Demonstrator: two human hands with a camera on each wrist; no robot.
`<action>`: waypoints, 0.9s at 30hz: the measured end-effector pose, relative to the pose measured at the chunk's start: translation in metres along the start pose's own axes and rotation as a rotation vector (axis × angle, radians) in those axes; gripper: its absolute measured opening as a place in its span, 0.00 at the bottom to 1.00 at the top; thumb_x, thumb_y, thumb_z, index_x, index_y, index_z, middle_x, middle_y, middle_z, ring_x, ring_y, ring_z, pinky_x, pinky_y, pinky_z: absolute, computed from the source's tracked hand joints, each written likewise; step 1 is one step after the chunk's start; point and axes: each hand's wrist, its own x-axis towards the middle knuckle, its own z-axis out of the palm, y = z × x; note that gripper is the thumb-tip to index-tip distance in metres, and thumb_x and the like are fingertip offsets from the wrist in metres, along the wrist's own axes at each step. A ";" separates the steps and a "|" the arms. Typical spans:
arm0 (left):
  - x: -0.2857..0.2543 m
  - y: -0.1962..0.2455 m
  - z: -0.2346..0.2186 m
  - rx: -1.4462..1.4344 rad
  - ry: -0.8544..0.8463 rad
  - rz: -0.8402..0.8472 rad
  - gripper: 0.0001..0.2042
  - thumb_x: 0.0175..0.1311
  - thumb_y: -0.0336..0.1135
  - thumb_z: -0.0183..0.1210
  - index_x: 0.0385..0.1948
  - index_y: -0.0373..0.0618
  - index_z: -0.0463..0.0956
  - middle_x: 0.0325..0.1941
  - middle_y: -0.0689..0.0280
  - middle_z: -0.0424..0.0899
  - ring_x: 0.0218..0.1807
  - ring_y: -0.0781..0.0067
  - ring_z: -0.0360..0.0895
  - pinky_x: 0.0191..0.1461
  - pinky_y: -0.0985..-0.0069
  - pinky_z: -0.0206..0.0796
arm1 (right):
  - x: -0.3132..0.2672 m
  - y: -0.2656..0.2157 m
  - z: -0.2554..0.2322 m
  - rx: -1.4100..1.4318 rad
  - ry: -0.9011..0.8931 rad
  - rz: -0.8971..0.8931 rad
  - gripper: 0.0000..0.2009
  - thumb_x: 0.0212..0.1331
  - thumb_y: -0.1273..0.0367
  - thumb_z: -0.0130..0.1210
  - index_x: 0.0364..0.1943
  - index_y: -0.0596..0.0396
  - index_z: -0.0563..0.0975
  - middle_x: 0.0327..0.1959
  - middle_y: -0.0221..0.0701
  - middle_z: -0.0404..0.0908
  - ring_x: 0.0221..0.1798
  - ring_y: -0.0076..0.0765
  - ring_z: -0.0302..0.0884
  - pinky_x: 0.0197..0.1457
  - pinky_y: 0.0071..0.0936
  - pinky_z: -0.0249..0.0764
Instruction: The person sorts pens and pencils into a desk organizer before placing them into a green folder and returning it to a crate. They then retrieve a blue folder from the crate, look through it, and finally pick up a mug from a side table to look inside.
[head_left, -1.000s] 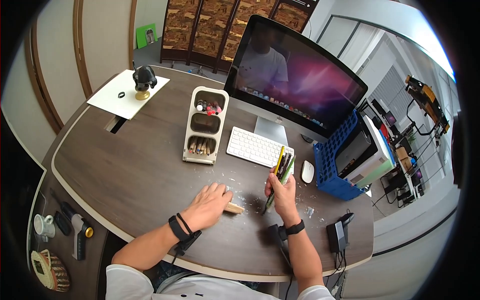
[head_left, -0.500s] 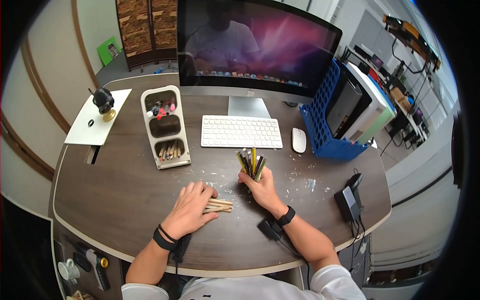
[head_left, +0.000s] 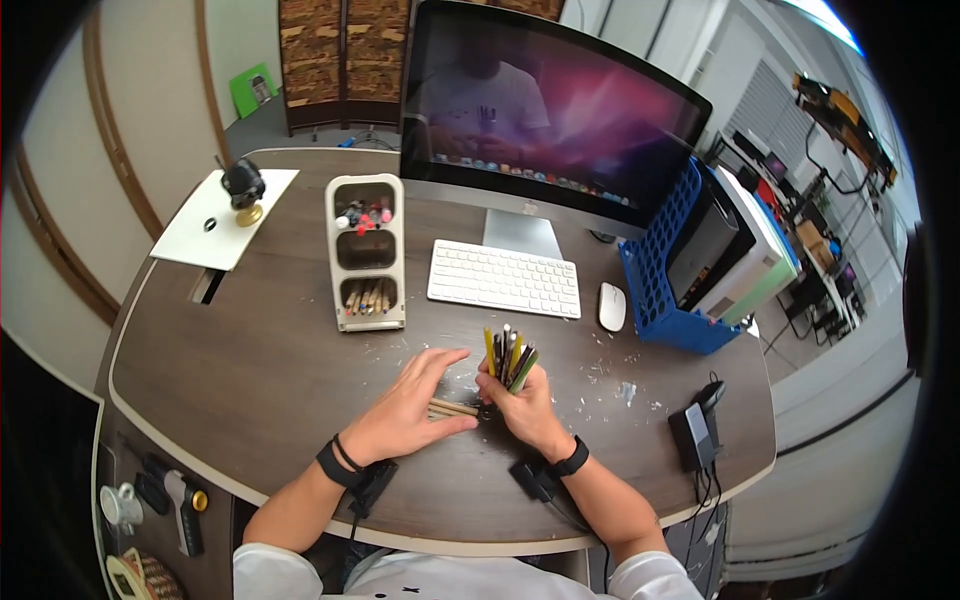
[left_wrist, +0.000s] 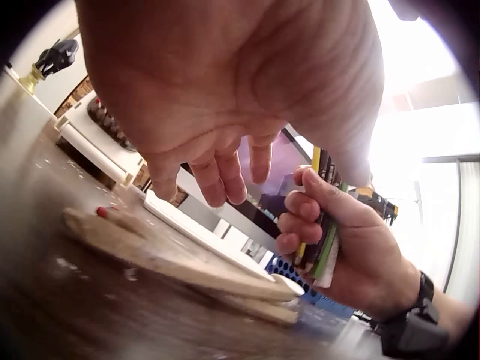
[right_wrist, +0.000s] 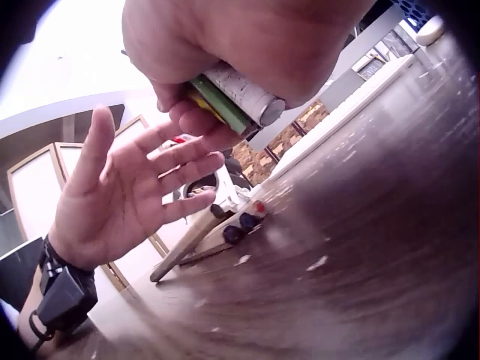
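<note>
The right hand [head_left: 526,408] grips an upright bundle of pencils and pens [head_left: 508,358], yellow, black and green, above the desk. In the left wrist view the right hand's [left_wrist: 360,247] fingers curl round that bundle [left_wrist: 324,247]. The left hand [head_left: 405,408] is held with its fingers extended and thumb apart, over several light wooden pencils [head_left: 455,407] lying on the desk. In the right wrist view the left palm [right_wrist: 124,195] faces the camera with nothing in it, and the wooden pencils [right_wrist: 196,244] lie below its fingers.
Behind the hands stand a three-compartment holder [head_left: 395,250] with markers and pencils, a keyboard [head_left: 505,280], a mouse [head_left: 612,307] and a monitor [head_left: 560,110]. A blue file rack [head_left: 650,290] and black adapter [head_left: 692,437] are at right. White scraps dot the desk.
The left hand has lifted off the wooden pencils, its fingers straighter and its thumb spread, nearer the right hand. The right hand still grips the bundle, now more upright than a second ago.
</note>
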 end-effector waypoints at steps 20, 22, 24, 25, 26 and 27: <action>0.025 0.033 0.047 -0.819 -0.151 -0.249 0.18 0.86 0.42 0.51 0.40 0.34 0.79 0.28 0.65 0.87 0.28 0.77 0.87 0.31 0.80 0.79 | -0.044 -0.008 -0.024 0.316 -0.339 0.174 0.11 0.79 0.64 0.60 0.52 0.57 0.77 0.33 0.32 0.83 0.31 0.26 0.80 0.35 0.25 0.76; 0.025 0.029 0.050 -0.795 -0.205 -0.298 0.20 0.87 0.38 0.48 0.70 0.37 0.75 0.44 0.63 0.89 0.30 0.80 0.85 0.33 0.83 0.77 | -0.046 -0.003 -0.027 0.338 -0.332 0.167 0.11 0.79 0.63 0.59 0.51 0.57 0.77 0.33 0.32 0.84 0.31 0.25 0.79 0.34 0.25 0.75; 0.026 0.033 0.052 -0.822 -0.204 -0.307 0.19 0.86 0.37 0.49 0.69 0.36 0.75 0.45 0.62 0.89 0.29 0.79 0.86 0.32 0.83 0.78 | -0.045 0.001 -0.030 0.432 -0.402 0.212 0.10 0.81 0.63 0.57 0.44 0.55 0.80 0.36 0.29 0.85 0.33 0.21 0.79 0.36 0.22 0.76; 0.025 0.035 0.052 -0.852 -0.189 -0.311 0.19 0.86 0.36 0.50 0.68 0.35 0.75 0.47 0.61 0.90 0.29 0.78 0.87 0.31 0.83 0.79 | -0.045 0.001 -0.031 0.439 -0.392 0.217 0.10 0.81 0.63 0.57 0.44 0.55 0.80 0.36 0.29 0.85 0.33 0.21 0.79 0.36 0.22 0.76; 0.024 0.036 0.053 -0.853 -0.195 -0.319 0.19 0.86 0.36 0.50 0.68 0.35 0.75 0.47 0.61 0.90 0.29 0.78 0.87 0.31 0.83 0.79 | -0.045 0.002 -0.032 0.455 -0.430 0.240 0.10 0.81 0.62 0.56 0.45 0.54 0.79 0.37 0.29 0.85 0.33 0.20 0.79 0.37 0.22 0.76; 0.024 0.037 0.053 -0.863 -0.175 -0.342 0.18 0.85 0.35 0.51 0.67 0.34 0.75 0.48 0.59 0.90 0.28 0.76 0.87 0.30 0.82 0.80 | -0.045 0.002 -0.033 0.469 -0.471 0.262 0.10 0.81 0.61 0.56 0.46 0.53 0.79 0.38 0.29 0.85 0.34 0.20 0.79 0.38 0.21 0.75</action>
